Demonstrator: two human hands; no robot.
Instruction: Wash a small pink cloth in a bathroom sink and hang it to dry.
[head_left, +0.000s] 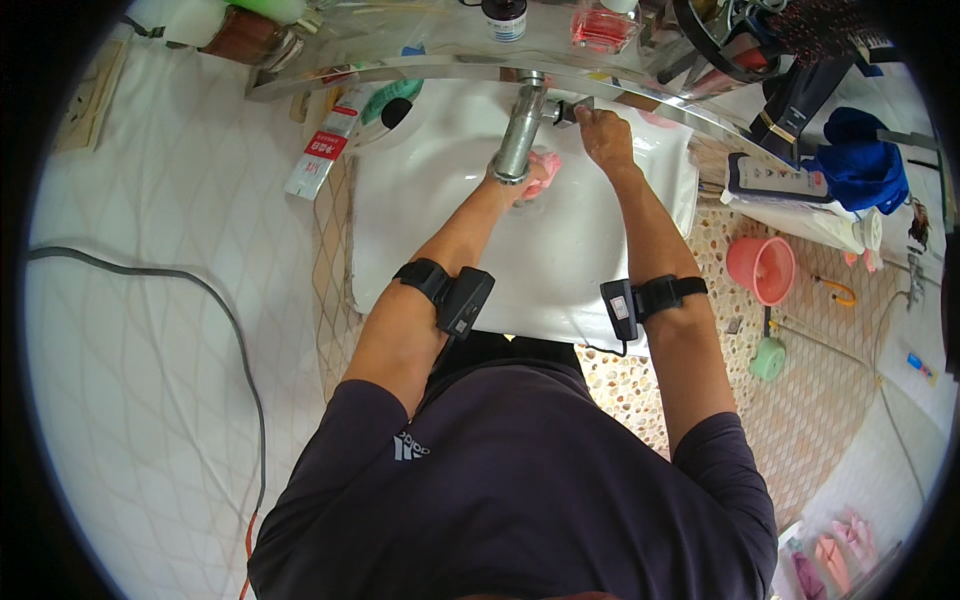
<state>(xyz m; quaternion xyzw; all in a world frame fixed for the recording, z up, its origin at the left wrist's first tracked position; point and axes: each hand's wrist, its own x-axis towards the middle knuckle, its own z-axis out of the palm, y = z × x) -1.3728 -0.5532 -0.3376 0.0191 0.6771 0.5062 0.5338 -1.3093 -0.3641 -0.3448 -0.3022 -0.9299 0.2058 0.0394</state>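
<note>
Below the spout of a chrome faucet (519, 131), my left hand (527, 186) is closed around a crumpled pink cloth (550, 166). The spout hides part of that hand. My right hand (607, 139) grips the faucet's handle (564, 112), to the right of the spout. Both hands are over the white ceramic sink (435, 247). Whether water is flowing is hard to tell. A black device is strapped to each forearm.
Above the faucet runs a clear shelf with a red-liquid bottle (604, 28), a dark bottle (504, 16) and a hairbrush (825, 30). A toothpaste box (324, 154) leans at the sink's left. A pink bucket (761, 270) and blue cloth (862, 161) are at right.
</note>
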